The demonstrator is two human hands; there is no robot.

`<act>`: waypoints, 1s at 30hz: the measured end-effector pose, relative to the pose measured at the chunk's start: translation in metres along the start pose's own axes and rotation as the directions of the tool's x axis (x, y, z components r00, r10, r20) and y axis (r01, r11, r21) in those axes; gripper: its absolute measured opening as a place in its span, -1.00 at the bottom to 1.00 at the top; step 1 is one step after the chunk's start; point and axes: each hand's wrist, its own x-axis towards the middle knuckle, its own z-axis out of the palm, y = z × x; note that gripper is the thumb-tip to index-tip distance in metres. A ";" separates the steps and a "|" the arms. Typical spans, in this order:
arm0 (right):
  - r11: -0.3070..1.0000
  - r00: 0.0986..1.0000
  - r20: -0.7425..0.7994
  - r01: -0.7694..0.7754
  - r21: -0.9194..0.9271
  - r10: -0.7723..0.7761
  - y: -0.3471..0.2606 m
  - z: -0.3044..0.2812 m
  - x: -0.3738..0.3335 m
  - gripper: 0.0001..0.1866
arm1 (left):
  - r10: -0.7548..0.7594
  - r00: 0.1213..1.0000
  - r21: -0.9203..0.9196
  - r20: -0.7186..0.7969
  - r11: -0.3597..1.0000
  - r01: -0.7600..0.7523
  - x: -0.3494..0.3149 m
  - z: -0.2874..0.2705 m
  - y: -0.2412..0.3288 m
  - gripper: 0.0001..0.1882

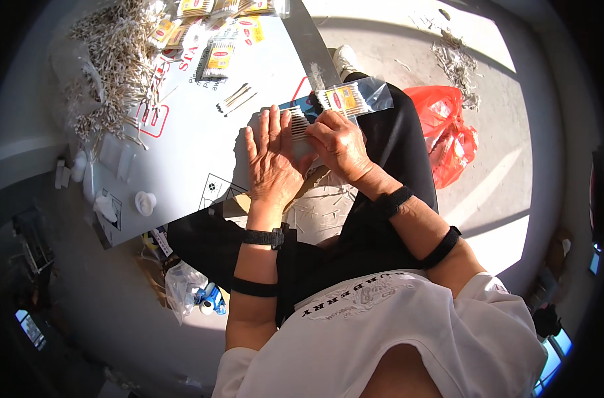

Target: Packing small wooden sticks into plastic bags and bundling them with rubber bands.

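Note:
My left hand lies flat near the table's front edge, its fingers stretched out. Beneath and beside its fingertips a row of cotton swabs lies side by side. Close to its right, my right hand has its fingers bent and pinched together at the end of that row; what sits between them is hidden. Just beyond the right hand, a clear bag of cotton swabs with a yellow label lies over the table edge and my thigh. A few loose dark-tipped swabs rest on the table further off.
A large heap of cotton swabs covers the far left of the white table, beside several filled packets. A white round piece sits at the near left corner. A red plastic bag stands on the floor at right; swabs lie scattered below.

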 end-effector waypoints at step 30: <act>0.998 0.999 -0.040 -0.028 -0.052 0.026 0.002 0.005 0.012 -0.86 | -0.015 1.000 0.012 0.024 1.000 0.015 0.001 0.000 0.001 -0.07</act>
